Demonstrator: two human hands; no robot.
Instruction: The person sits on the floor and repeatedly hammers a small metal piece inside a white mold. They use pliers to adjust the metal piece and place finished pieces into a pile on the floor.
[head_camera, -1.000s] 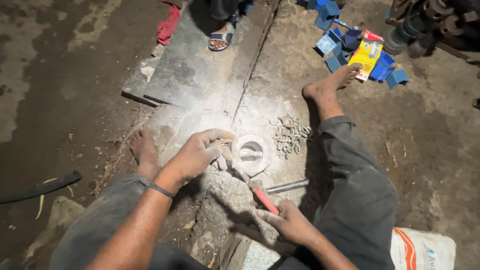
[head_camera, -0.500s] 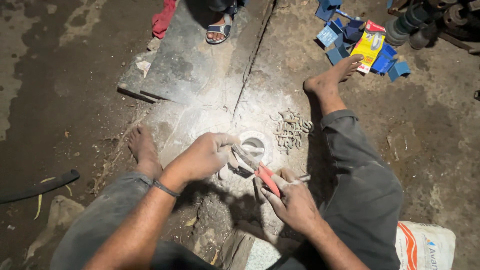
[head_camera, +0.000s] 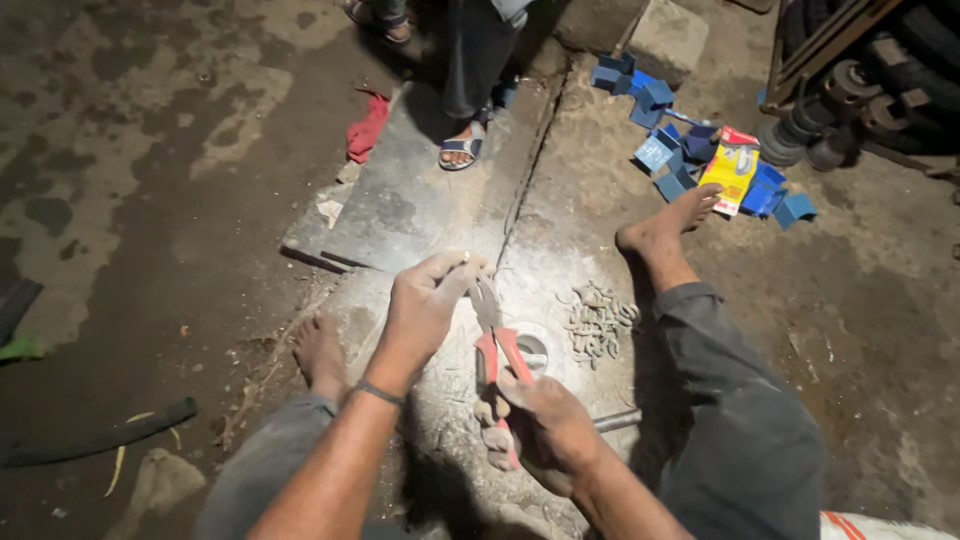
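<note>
I sit on the ground with my legs apart. My right hand (head_camera: 545, 425) grips the red handles of a pair of pliers (head_camera: 497, 350), whose metal jaws point up and away from me. My left hand (head_camera: 425, 305) is raised just left of the jaws, its fingertips pinching a small pale piece at the plier tips. A round metal ring (head_camera: 532, 350) lies on the dusty slab behind the pliers. A heap of several small curved metal pieces (head_camera: 597, 318) sits to the right of it, by my right leg.
A metal rod (head_camera: 618, 420) lies by my right knee. Blue boxes and a yellow packet (head_camera: 732, 170) lie beyond my right foot. Another person's sandalled foot (head_camera: 462, 148) stands on a grey slab (head_camera: 400, 215). Red cloth (head_camera: 367, 128), black hose (head_camera: 95, 435), machine parts (head_camera: 850, 110).
Both hands have lifted off the ring and come together higher up. The pliers now stand upright with my left fingers at their jaws. The camera view has tilted further forward.
</note>
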